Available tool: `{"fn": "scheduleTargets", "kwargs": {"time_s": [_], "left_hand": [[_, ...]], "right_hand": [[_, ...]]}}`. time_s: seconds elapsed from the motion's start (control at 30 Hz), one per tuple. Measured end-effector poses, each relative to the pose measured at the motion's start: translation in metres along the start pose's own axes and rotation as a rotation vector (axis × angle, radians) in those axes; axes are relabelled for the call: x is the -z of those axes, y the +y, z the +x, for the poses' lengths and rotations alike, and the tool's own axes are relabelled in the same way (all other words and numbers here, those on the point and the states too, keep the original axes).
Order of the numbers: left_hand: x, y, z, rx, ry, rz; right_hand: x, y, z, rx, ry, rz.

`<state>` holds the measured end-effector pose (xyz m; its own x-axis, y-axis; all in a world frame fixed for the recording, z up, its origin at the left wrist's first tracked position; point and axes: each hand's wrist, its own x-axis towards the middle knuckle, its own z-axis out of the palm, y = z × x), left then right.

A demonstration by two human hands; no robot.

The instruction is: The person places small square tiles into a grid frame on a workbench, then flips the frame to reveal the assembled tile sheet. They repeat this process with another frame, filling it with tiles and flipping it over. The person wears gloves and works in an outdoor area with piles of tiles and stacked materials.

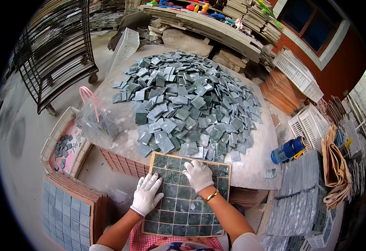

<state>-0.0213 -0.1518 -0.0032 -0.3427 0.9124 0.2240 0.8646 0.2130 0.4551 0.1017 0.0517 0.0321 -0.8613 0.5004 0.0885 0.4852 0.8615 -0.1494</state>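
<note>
A framed grid board (169, 191) filled with square dark green stone tiles stands in front of me, tilted against the table edge. My left hand (147, 194), in a white glove, lies with fingers stretched out over the board's left edge. My right hand (198, 175), also gloved, rests on the upper middle of the board with its fingers curled down against the tiles; whatever they may hold is hidden. Just beyond the board spreads a big heap of loose grey-green square tiles (191, 100) on a pale tabletop (256, 165).
Left are a white basket (51, 144) of tile pieces, a clear plastic bag (96, 121) with pink handles and a stack of tile-filled boards (66, 209). A blue bottle (286, 151) lies on the right, beside stacked tile sheets (296, 209). A metal rack cart (53, 54) stands far left.
</note>
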Motion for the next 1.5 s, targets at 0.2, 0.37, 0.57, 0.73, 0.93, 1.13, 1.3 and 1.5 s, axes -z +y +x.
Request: {"fn": "scheduleTargets", "kwargs": {"time_s": [0.2,0.37,0.57,0.73,0.93,1.13,1.3,1.5], "left_hand": [[-0.005,0.022,0.04,-0.152,0.019,0.008],[-0.048,0.029,0.095,-0.113,-0.039,0.192],[-0.066,0.063,0.088,-0.11,-0.132,0.312],[-0.07,0.075,0.095,-0.107,-0.132,0.326],[-0.097,0.117,0.112,-0.15,-0.062,0.211],[-0.108,0.154,0.091,-0.271,-0.134,0.162],[-0.113,0.152,0.109,-0.245,-0.117,0.154],[-0.108,0.146,0.139,-0.241,-0.118,0.175]], "right_hand": [[0.01,0.035,0.015,-0.01,-0.076,0.378],[0.032,0.049,-0.023,-0.3,0.15,0.666],[0.006,0.082,-0.104,-0.554,0.203,0.91],[-0.001,0.08,-0.108,-0.597,0.367,0.902],[0.009,0.085,-0.114,-0.523,0.58,0.844],[0.013,0.101,-0.153,-0.589,0.575,0.797],[0.003,0.109,-0.166,-0.664,0.59,0.97],[0.022,0.104,-0.135,-0.687,0.557,1.063]]}}
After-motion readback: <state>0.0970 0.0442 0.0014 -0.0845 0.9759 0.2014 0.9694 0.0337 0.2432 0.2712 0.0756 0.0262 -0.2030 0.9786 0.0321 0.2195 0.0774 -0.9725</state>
